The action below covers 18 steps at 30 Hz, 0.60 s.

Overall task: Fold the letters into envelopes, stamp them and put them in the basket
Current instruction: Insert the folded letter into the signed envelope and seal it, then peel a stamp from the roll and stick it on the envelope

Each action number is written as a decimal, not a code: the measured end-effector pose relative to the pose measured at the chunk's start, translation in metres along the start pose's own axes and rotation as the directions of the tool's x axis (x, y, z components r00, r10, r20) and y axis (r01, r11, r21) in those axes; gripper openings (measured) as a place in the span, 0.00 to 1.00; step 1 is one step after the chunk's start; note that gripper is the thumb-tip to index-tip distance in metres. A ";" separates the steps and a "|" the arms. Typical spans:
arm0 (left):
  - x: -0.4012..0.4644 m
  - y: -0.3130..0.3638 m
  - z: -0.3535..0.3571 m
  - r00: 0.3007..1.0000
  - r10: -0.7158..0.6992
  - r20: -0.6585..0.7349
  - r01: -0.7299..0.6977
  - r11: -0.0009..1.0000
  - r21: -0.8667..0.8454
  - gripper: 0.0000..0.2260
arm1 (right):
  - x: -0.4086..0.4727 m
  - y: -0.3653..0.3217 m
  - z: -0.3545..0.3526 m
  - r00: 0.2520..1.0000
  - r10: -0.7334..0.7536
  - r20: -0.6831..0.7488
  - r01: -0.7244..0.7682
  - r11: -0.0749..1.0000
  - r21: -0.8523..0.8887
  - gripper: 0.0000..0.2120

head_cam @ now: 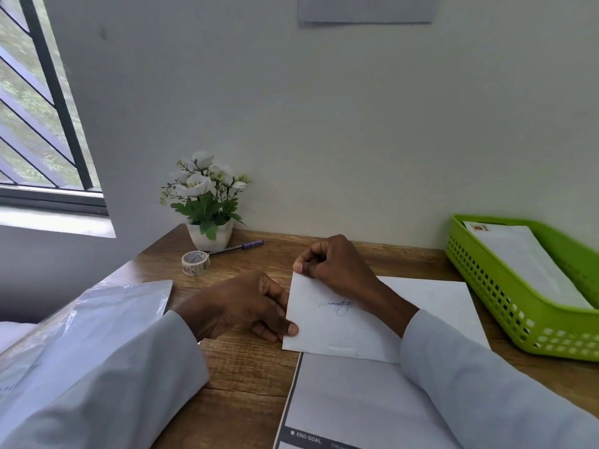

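Both hands are gripping the folded letter: left hand fingers pinching its left edge, right hand pinching the top corner, above the worktop; green basket sitting right.

Printed sheet, near desk edge: "END GOAL" in white on dark band; folded letter: blue handwritten scrawl, illegible.

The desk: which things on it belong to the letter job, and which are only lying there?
For the job:
- folded signed paper, held by the left hand and right hand
- white sheet under it
- green basket with a stamped envelope inside
- plastic pack of paper

Lying about:
- flower pot
- pen
- tape roll, possibly for sealing
- printed sheet
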<state>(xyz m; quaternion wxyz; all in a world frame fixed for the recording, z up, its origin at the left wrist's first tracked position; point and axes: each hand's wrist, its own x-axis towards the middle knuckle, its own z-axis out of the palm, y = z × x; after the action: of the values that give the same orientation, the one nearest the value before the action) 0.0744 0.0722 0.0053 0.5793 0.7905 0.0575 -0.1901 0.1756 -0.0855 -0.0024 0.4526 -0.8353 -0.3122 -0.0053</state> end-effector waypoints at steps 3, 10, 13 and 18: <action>0.000 0.001 0.000 0.999 -0.017 0.033 0.016 0.999 0.033 0.16 | 0.001 0.005 0.003 1.000 0.018 -0.015 -0.018 1.000 -0.011 0.03; -0.005 0.004 -0.005 0.992 -0.085 0.094 0.069 0.985 0.157 0.25 | -0.007 0.011 0.016 0.998 0.046 0.051 -0.045 0.999 -0.022 0.02; -0.004 0.005 -0.007 0.989 -0.139 0.048 0.121 0.955 0.271 0.24 | -0.009 0.014 0.020 0.997 0.035 0.062 -0.029 0.994 -0.104 0.04; -0.004 0.002 -0.024 0.999 -0.029 -0.021 0.034 0.954 0.298 0.07 | -0.009 0.012 0.022 0.998 0.003 0.067 0.014 0.968 -0.250 0.08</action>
<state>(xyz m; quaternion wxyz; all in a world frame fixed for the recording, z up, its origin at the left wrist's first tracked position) 0.0766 0.0943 0.0148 0.4499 0.8694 0.0456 -0.1990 0.1686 -0.0783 -0.0266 0.3326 -0.8845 -0.3266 -0.0180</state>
